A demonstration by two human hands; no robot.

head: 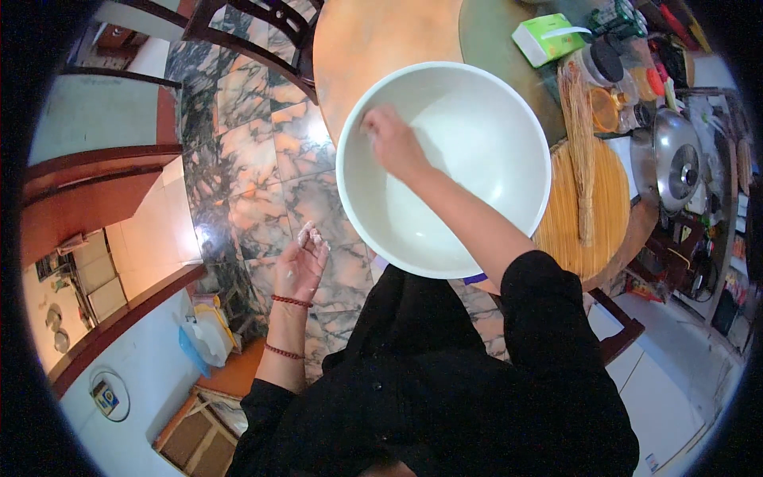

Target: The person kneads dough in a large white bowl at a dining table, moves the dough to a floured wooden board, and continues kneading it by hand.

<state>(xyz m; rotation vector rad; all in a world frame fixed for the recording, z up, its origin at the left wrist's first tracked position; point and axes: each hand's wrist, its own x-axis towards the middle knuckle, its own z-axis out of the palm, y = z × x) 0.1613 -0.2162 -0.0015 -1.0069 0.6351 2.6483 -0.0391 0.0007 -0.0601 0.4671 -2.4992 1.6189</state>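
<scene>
A large white basin (471,238) stands at the edge of a round wooden table. Inside it, near the left wall, is my right hand (390,140), its fingers curled and blurred; whether they hold something cannot be told. Pale material, perhaps flour or liquid, seems to cover the basin's bottom, but the glare makes it unclear. My left hand (305,262) is held palm up over the floor, to the left of the basin and apart from it. Its fingers are slightly bent, with white, sticky residue on the fingertips, and nothing is held in it. Two beaded bracelets circle that wrist.
Right of the basin, a straw whisk broom (581,161) lies across a round slatted wooden board (554,238). Beyond are a green tissue pack (545,42), several jars and a lidded metal pot (676,161). A dark wooden chair (256,47) stands at the table's upper left.
</scene>
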